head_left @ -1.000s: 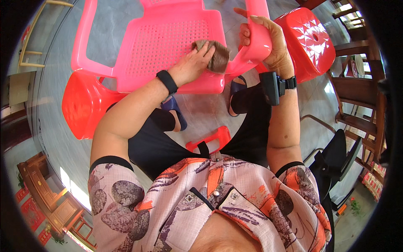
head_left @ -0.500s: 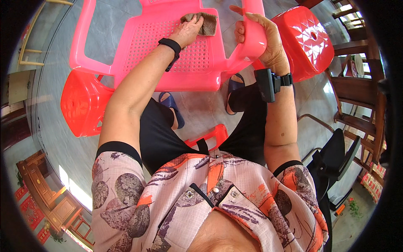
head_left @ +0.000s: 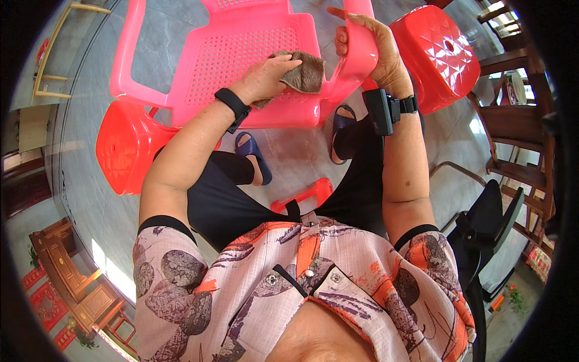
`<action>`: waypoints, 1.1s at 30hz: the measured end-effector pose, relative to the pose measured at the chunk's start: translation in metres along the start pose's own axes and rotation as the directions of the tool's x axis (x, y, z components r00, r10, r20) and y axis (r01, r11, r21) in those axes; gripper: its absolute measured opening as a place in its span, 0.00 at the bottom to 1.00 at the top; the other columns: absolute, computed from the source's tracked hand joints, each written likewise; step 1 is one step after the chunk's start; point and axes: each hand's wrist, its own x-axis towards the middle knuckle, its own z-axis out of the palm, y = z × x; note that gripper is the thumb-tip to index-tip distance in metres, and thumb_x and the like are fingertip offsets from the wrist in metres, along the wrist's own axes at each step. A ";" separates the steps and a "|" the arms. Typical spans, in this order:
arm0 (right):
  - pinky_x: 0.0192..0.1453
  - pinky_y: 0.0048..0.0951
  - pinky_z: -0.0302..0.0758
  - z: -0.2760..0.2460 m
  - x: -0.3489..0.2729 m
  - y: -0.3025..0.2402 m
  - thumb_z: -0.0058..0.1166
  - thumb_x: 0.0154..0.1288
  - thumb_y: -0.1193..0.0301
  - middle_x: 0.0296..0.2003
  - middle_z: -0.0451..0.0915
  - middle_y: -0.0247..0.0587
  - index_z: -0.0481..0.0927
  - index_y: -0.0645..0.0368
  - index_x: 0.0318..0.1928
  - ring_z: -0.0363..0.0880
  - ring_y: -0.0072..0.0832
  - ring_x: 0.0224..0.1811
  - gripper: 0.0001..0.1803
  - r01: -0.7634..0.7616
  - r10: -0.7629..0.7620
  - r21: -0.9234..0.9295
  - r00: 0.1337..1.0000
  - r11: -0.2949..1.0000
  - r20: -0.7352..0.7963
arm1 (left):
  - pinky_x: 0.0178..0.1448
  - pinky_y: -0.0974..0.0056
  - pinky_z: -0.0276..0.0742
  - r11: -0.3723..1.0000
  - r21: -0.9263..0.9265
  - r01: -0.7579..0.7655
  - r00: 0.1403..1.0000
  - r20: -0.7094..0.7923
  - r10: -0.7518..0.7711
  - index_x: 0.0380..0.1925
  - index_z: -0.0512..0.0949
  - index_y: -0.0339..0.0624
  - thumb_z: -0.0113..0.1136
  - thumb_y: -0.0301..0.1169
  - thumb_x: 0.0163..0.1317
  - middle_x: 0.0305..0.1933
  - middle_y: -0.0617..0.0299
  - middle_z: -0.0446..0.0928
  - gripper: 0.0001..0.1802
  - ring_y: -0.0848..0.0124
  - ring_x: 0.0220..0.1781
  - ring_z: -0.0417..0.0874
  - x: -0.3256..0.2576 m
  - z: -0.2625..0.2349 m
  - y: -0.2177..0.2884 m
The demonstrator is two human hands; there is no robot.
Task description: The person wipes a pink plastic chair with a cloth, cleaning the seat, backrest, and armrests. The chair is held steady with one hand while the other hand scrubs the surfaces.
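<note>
Holding brown cloth (head_left: 309,73) left, pink armrest (head_left: 360,53) right, the hands (head_left: 265,78) (head_left: 389,54) are apart.

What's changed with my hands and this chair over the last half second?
Your left hand has drawn the brown cloth from the far right part of the pink plastic armchair's seat back toward its front edge. Nothing was let go. Your right hand keeps its grip on the right armrest, and the red plastic stools still flank the chair.

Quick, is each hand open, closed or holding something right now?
Left hand: holding a brown cloth on the pink seat.
Right hand: closed around the pink armrest.
</note>
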 end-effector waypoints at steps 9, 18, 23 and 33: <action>0.37 0.29 0.80 0.003 -0.002 0.001 0.55 0.73 0.67 0.28 0.78 0.42 0.74 0.67 0.63 0.77 0.29 0.28 0.23 0.007 -0.007 -0.007 1.000 1.000 0.005 | 0.50 0.64 0.82 0.612 -0.687 0.392 0.905 0.167 -0.391 0.56 0.82 0.39 0.55 0.24 0.62 0.43 0.58 0.86 0.21 0.76 0.45 0.84 0.027 -0.023 -0.034; 0.34 0.24 0.76 0.015 -0.007 0.002 0.57 0.71 0.64 0.28 0.75 0.38 0.69 0.70 0.68 0.72 0.24 0.26 0.31 0.029 -0.038 -0.080 0.992 0.996 -0.120 | 0.60 0.48 0.80 0.862 0.014 0.507 0.828 -0.284 -0.483 0.59 0.80 0.44 0.53 0.22 0.60 0.52 0.43 0.85 0.25 0.47 0.56 0.85 0.001 -0.045 -0.077; 0.33 0.24 0.76 0.014 -0.007 0.001 0.57 0.71 0.64 0.28 0.75 0.38 0.69 0.70 0.68 0.72 0.24 0.26 0.31 0.030 -0.038 -0.073 0.993 0.997 -0.109 | 0.60 0.55 0.81 0.339 -0.825 0.452 0.762 0.159 -0.628 0.67 0.73 0.38 0.46 0.17 0.66 0.59 0.56 0.82 0.28 0.63 0.59 0.84 0.004 -0.065 -0.081; 0.34 0.26 0.75 0.013 -0.006 0.000 0.56 0.71 0.66 0.28 0.75 0.38 0.70 0.70 0.67 0.73 0.26 0.27 0.29 0.013 -0.017 -0.044 0.995 0.999 -0.102 | 0.70 0.61 0.73 0.899 0.083 0.430 0.888 0.142 -0.438 0.64 0.78 0.38 0.52 0.16 0.61 0.66 0.48 0.79 0.29 0.56 0.68 0.79 -0.021 -0.063 -0.103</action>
